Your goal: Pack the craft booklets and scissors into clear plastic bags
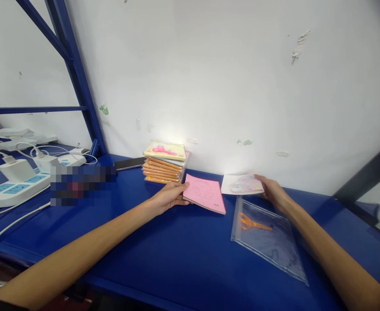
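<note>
My left hand (169, 197) grips the left edge of a pink notebook (204, 193), which lies flat on the blue table top (164, 250). My right hand (274, 193) holds the right edge of a white booklet with a pale print (242, 184), just beyond the notebook. Below that hand lies a clear zip bag (267, 237) with orange-handled scissors (253, 223) inside. A stack of several yellow and orange booklets (164, 164) stands against the wall, left of the notebook.
A black phone (129, 163) lies beside the stack. At the left are a white power strip (15, 188), plug adapters and white cables, then a pixelated patch (81, 185). Blue steel frame bars (75, 73) rise at the left, and a dark bar (368, 170) crosses the right. A white wall (209, 73) backs the table.
</note>
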`<move>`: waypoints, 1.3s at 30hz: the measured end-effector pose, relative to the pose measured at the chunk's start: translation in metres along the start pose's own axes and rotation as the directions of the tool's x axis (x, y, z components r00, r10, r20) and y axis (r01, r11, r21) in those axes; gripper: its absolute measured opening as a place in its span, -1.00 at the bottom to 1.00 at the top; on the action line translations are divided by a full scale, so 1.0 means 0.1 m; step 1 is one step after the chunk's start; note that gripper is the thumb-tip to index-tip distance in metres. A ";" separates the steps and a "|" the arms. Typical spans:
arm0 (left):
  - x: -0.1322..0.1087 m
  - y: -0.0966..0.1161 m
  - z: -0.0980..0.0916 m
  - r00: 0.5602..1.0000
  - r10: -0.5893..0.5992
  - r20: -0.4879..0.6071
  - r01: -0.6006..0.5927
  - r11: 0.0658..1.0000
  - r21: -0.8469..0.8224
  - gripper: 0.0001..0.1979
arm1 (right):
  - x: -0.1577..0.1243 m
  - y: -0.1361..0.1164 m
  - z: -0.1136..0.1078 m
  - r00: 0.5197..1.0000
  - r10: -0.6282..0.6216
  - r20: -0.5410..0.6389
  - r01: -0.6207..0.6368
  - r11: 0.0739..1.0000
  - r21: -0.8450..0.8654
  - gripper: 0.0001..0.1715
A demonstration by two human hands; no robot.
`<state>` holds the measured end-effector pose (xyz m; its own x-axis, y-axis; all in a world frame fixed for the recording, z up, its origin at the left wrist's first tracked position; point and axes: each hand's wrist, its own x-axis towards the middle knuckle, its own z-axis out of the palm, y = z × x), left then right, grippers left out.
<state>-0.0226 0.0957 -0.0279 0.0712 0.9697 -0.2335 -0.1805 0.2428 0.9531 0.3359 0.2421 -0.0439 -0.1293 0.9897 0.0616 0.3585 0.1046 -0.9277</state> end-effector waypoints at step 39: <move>-0.25 0.05 0.07 0.849 0.480 -0.222 -0.070 0.518 0.853 -0.56 | -0.39 -0.32 -0.72 0.721 0.352 0.597 0.006 0.859 -0.513 -0.64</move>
<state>-0.0186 0.0724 -0.0158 -0.2438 0.9454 0.2165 0.7378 0.0359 0.6740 0.3958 0.2076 0.0101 -0.5193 0.6917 -0.5020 0.7810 0.1456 -0.6073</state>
